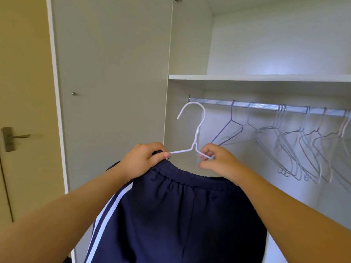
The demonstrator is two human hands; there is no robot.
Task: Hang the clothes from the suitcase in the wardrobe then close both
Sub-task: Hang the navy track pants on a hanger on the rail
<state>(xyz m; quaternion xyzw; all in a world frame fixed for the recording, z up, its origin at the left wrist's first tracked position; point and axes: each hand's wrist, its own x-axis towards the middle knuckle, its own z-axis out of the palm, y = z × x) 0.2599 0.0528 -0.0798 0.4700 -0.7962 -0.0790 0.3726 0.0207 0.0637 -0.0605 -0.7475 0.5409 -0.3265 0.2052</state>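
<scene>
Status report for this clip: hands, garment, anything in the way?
Left hand grips waistband of navy white-striped shorts; right hand pinches white wire hanger. Hanger off the silver rail. Empty wire hangers crowd the rail rightward.

Both your bare forearms rise from the bottom corners of the view and converge toward the middle, wrists roughly level with each other. Your left forearm (66, 211) runs up from the lower left. Your left hand (142, 160) is back-up, fingers curled over the elastic waistband of the navy garment (180, 215), thumb (164, 155) pressed forward against the left end of the white hanger (195, 141). Your right forearm (284, 202) comes up from the lower right. Your right hand (220, 164) pinches the hanger's right shoulder wire between curled fingertips (206, 155) and thumb. The two hands sit near each other but apart, with the hanger's neck between them.
</scene>
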